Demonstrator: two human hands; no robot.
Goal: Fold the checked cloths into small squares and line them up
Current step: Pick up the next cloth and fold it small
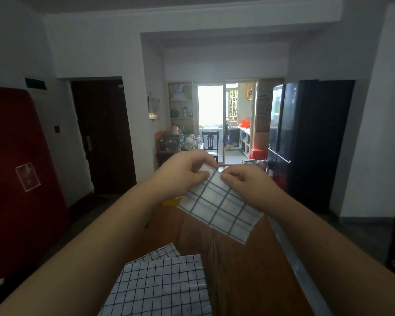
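Above the worktop, left hand and right hand, side by side, both hold a narrow pinch grip on the top edge of the large-check cloth, which hangs below them, fine-check cloths lying flat nearer the person.

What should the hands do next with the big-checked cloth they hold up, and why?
Probably lay the white cloth with wide dark checks flat on the brown wooden table for folding: the left hand and right hand pinch its top edge, so it hangs in the air, where a neat fold seems hard.
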